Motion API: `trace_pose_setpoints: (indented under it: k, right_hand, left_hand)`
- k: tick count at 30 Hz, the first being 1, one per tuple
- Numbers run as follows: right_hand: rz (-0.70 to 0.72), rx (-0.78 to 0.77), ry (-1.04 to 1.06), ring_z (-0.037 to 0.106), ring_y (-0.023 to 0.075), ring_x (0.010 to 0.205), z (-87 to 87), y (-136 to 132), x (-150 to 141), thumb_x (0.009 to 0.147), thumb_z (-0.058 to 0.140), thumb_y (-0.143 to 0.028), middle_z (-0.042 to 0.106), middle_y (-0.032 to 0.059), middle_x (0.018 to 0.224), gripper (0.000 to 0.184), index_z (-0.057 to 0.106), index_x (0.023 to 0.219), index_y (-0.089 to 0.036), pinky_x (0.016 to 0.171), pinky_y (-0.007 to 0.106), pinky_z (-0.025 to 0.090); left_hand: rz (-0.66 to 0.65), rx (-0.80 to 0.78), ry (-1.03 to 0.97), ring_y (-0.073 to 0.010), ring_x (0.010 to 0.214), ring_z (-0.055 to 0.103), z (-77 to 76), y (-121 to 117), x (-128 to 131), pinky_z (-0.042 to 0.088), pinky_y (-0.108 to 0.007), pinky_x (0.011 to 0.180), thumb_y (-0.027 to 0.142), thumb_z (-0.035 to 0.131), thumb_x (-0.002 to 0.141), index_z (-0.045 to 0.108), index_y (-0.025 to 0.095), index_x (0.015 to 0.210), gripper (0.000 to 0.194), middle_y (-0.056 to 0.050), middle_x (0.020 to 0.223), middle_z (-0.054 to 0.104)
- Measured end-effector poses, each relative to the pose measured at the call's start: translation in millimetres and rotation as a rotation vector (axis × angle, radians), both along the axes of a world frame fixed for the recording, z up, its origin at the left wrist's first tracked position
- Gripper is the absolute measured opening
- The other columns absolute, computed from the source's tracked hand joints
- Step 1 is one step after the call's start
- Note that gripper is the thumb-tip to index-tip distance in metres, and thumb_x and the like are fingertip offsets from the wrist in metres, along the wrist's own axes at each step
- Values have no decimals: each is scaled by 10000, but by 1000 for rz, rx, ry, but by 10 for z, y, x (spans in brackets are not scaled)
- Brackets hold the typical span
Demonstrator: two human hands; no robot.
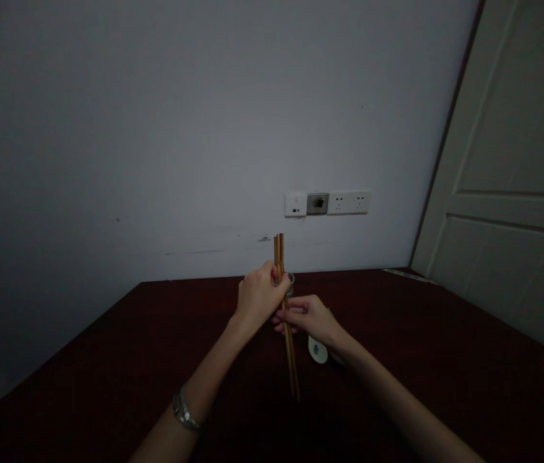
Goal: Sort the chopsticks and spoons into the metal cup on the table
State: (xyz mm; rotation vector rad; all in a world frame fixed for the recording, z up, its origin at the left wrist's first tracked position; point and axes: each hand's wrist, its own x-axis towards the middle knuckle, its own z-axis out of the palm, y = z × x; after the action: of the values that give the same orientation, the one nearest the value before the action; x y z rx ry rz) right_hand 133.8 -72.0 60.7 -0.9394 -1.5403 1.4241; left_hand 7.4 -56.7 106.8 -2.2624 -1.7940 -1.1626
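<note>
Several wooden chopsticks are held in a bundle in front of me, leaning slightly, their upper ends against the wall behind in view. Around the upper part, my left hand is closed with thumb and fingers pinching them. Lower down, my right hand also grips the bundle between thumb and fingers. Just behind the hands stands a clear glass, mostly hidden by them. A white spoon with a blue mark lies under my right wrist, its handle partly covered.
The dark red table meets a pale wall at its far edge. Sockets and a grey switch plate are set in the wall. A panelled door stands at the right. A thin strip lies near the far right edge.
</note>
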Motion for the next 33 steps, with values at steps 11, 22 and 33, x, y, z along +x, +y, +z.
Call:
trace_pose_setpoints:
  k: [11,22,33]
  right_hand:
    - [99,42,47,659,205,785,-55,87,155,652,672,-410,682,134,906,435,613,961,-109,769,381,494]
    - [127,-11,80,659,209,791,-56,42,122,615,710,-375,685,134,885,437,627,939,-92,819,411,481]
    - [-155,437,-128,622,185,891,548,-59,405,743,587,-359,673,68,981,295,656,981,-197,796,362,491]
  left_hand:
    - [-699,-345,-555,-154,696,613,69,40,-133,469,-261,628,351,629,693,612,91,915,342,-97,813,662]
    - [-757,-432,-675,-173,735,637,69,0,-139,501,-286,671,301,629,709,642,85,877,274,-108,809,678]
    - [-775,-350,-641,-172,756,635,190,-49,-226,495,-311,732,275,617,717,672,109,850,220,-101,834,684]
